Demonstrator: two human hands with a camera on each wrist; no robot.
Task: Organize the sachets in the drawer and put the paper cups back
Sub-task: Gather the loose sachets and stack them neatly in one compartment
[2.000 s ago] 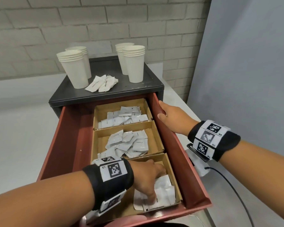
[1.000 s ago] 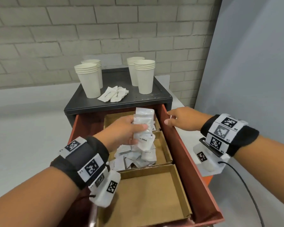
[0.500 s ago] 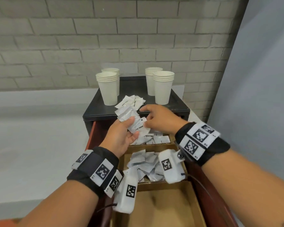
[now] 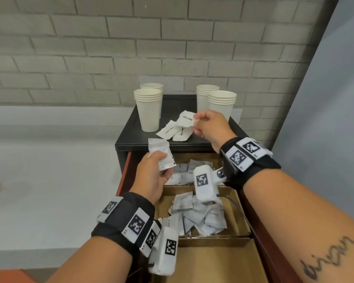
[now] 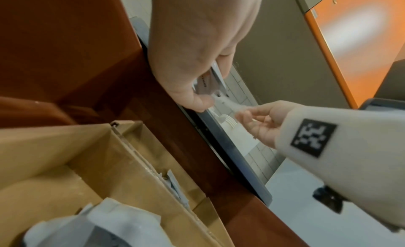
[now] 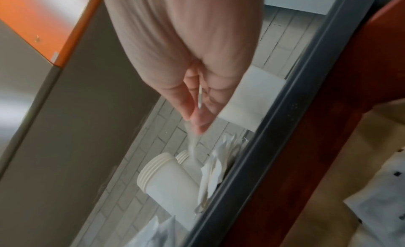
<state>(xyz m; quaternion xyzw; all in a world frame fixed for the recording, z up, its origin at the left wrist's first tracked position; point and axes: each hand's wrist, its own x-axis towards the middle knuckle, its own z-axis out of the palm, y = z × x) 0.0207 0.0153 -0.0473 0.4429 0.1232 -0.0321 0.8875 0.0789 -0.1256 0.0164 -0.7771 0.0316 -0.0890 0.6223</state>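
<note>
Between the right hand's [image 4: 209,125] thumb and fingertips [image 4: 197,119] one sachet [image 4: 186,120] was pinched above the loose sachets [image 4: 174,132] on the cabinet top [image 4: 196,139]; at seven o'clock the left hand [image 4: 151,176] gripped a stack of sachets [image 4: 160,155] over the drawer [image 4: 124,172]. Sorting seemed underway; next, dropping each into a box [image 4: 236,203]; cups [image 4: 148,109] waited at twelve

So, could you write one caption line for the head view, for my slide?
Left hand grips a bundle of sachets above the open drawer; right hand pinches one sachet over the cabinet top.

Black cabinet top [image 4: 178,103] carries cup stacks [image 4: 148,109] (four) and sachets [image 4: 173,132].
</note>
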